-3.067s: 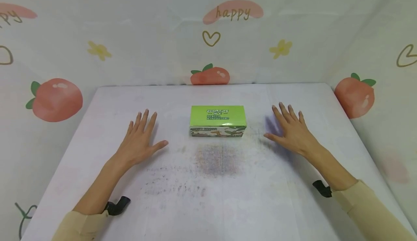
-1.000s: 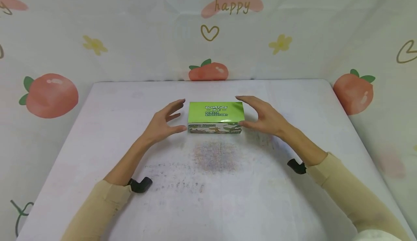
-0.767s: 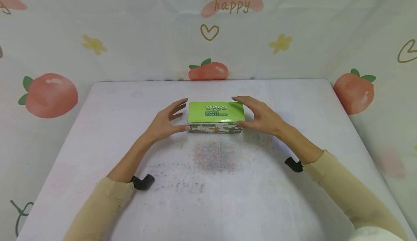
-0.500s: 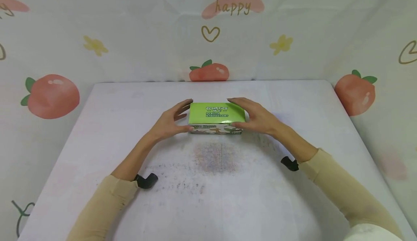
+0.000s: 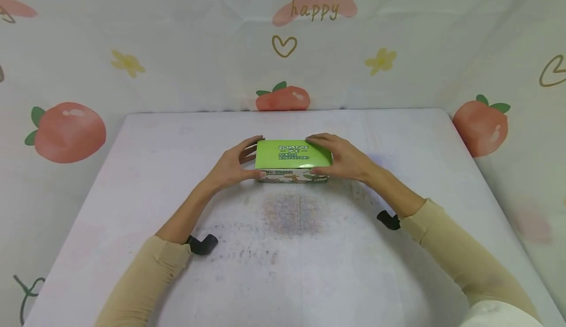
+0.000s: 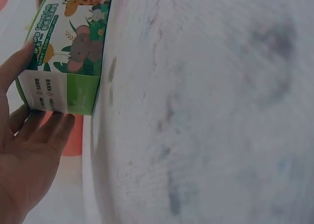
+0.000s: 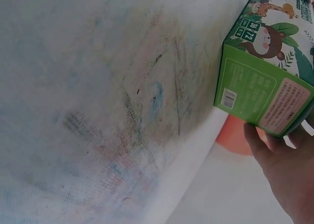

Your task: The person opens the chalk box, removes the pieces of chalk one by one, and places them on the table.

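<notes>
A green-topped cardboard box [image 5: 294, 155] with white printed lettering sits on the table, its long front face toward me. My left hand [image 5: 232, 167] grips its left end, thumb on the front face and fingers round the back. At the right end my right hand [image 5: 345, 159] holds it the same way. In the left wrist view the box [image 6: 81, 47] shows a cartoon elephant and giraffe, with the left hand [image 6: 29, 155] at its end. The right wrist view has the box's green end panel [image 7: 260, 86] with a barcode, beside the right hand [image 7: 289, 170].
The white table [image 5: 300, 278] carries smudged coloured stains [image 5: 294, 214] in front of the box. Behind and at the sides hangs a white cloth [image 5: 199, 37] printed with peaches, hearts and flowers. A black angled piece [image 5: 203, 244] sits at the left wrist, another [image 5: 389, 220] at the right.
Both hands have come in from lying spread apart on either side to the box's ends, and their thumbs and fingers have closed onto it. The box stays in its place on the table.
</notes>
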Demonstrator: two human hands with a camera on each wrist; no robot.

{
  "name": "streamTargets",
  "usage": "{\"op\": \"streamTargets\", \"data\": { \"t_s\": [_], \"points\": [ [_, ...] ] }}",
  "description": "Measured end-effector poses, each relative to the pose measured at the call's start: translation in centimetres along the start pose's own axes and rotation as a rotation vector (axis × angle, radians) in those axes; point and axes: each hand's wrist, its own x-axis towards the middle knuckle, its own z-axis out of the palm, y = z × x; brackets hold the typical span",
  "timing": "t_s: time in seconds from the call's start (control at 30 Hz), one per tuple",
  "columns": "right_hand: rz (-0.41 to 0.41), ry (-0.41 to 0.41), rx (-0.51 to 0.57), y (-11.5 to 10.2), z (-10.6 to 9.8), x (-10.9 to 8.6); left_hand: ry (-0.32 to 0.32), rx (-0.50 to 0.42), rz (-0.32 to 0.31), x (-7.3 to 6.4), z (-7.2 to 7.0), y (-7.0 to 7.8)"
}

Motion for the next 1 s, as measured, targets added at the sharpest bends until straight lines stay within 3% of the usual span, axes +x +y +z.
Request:
{"op": "streamTargets", "data": {
  "t_s": [0.2, 0.43, 1.0],
  "points": [
    [0.004, -0.011, 0.008, 0.1, 0.0, 0.1, -0.012, -0.118, -0.038, 0.0, 0.0, 0.0],
    [0.000, -0.001, -0.006, 0.3, 0.1, 0.2, -0.016, -0.149, -0.044, 0.0, 0.0, 0.1],
    [-0.212, 0.036, -0.255, 1.1, 0.1, 0.1, -0.013, -0.159, -0.057, 0.1, -0.1, -0.2]
  ]
}}
